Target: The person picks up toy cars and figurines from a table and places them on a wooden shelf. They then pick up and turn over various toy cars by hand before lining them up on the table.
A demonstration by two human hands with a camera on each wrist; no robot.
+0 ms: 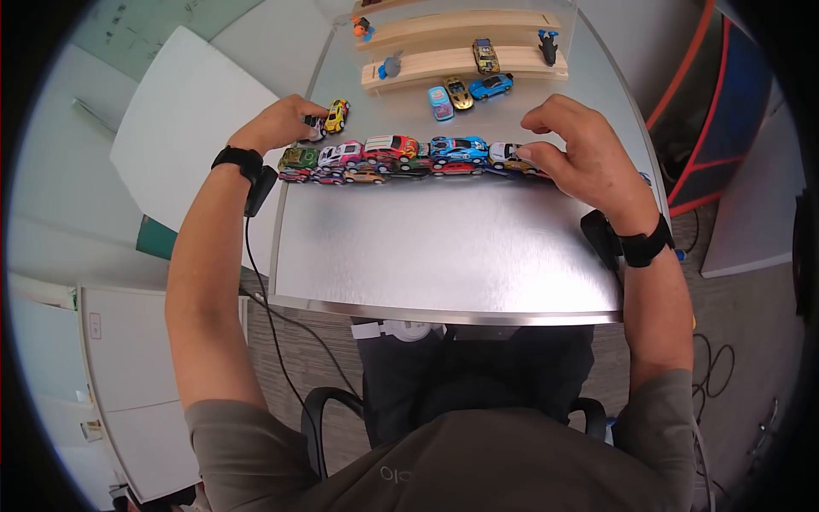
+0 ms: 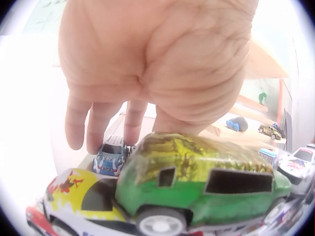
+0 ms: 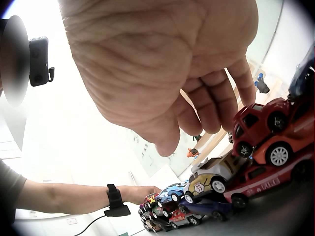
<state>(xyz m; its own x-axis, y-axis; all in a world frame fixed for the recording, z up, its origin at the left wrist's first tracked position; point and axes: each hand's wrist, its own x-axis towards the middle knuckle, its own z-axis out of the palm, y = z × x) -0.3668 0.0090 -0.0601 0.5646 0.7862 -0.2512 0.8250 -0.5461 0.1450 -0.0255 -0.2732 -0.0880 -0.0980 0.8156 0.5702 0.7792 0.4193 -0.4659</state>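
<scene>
My left hand [image 1: 277,124] is behind the left end of a stacked row of toy cars, its fingers around a small white-and-blue car [image 2: 109,158]. The thumb's contact is hidden. Beside it stands a yellow car [image 1: 338,115]. A green car [image 2: 197,184] on the row stands in front of that hand in the left wrist view. At the row's right part, my right hand [image 1: 589,158] hovers with fingers bent and apart, its thumb near a white-and-gold car [image 1: 505,155]. Nothing shows in its grasp. A red car [image 3: 261,123] lies on the stack close to its fingertips.
Behind the row stand a light-blue car [image 1: 440,103], a gold car [image 1: 459,92] and a blue car [image 1: 491,86]. A wooden tiered rack [image 1: 435,66] at the back holds another car and small figures. The metal table's front edge [image 1: 444,316] is nearest the body.
</scene>
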